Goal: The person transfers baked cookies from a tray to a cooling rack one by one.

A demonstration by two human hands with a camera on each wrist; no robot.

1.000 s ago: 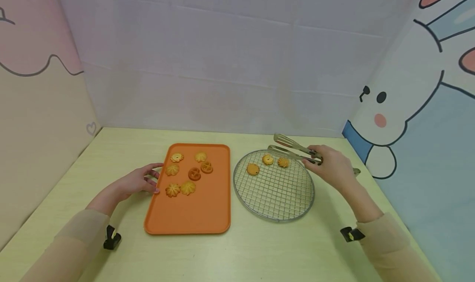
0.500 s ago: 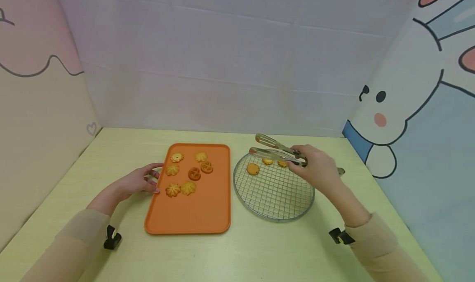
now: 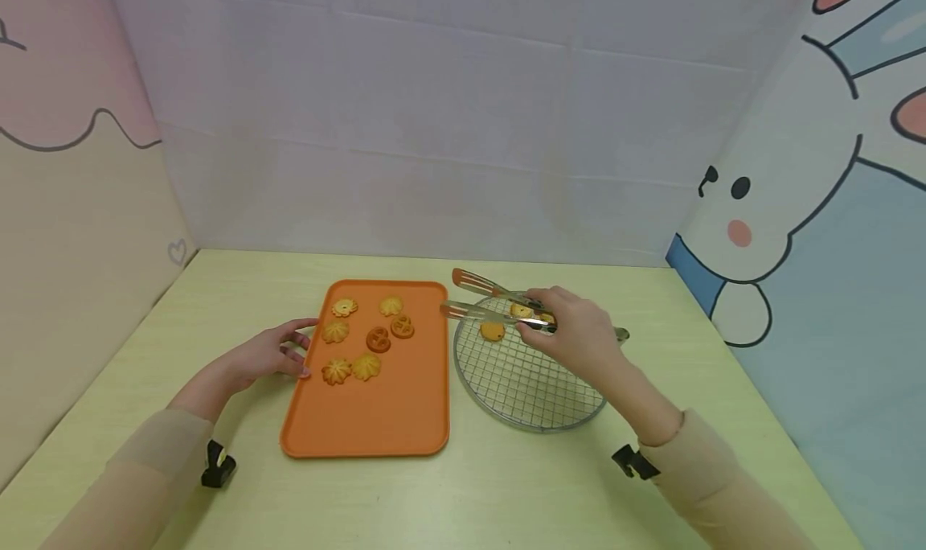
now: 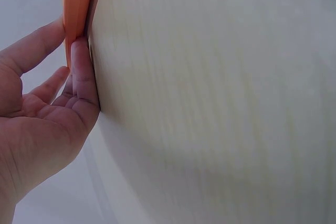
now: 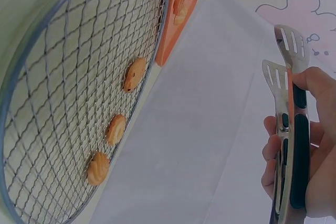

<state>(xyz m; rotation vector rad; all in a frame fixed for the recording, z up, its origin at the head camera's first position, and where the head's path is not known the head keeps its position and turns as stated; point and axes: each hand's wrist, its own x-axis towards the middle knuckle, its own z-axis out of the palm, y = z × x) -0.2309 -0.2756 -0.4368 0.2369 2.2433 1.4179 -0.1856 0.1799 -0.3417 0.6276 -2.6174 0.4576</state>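
Note:
My left hand [image 3: 273, 350] is at the left rim of the orange tray [image 3: 376, 421]; in the left wrist view its thumb and a fingertip [image 4: 81, 56] hold the tray's edge, one on each side. Several cookies lie on the tray's upper half, among them two brown pretzel-shaped cookies [image 3: 379, 339] and a flower-shaped cookie [image 3: 336, 371]. My right hand [image 3: 575, 333] grips metal serving tongs [image 5: 289, 108] with slotted ends and dark handle pads. The tongs' ends are spread apart with nothing between them, overlapping the tray's right rim in the head view.
A round wire cooling rack [image 3: 538, 385] stands right of the tray. Three cookies lie near its far side, including a round speckled cookie [image 5: 135, 74] and a swirled cookie [image 5: 98, 169]. A pale cloth wall [image 3: 434, 132] borders the table's back, with printed walls at both sides.
My right hand has moved left with the tongs, from the rack's right side across the rack toward the tray. The left hand, tray and cookies have stayed put.

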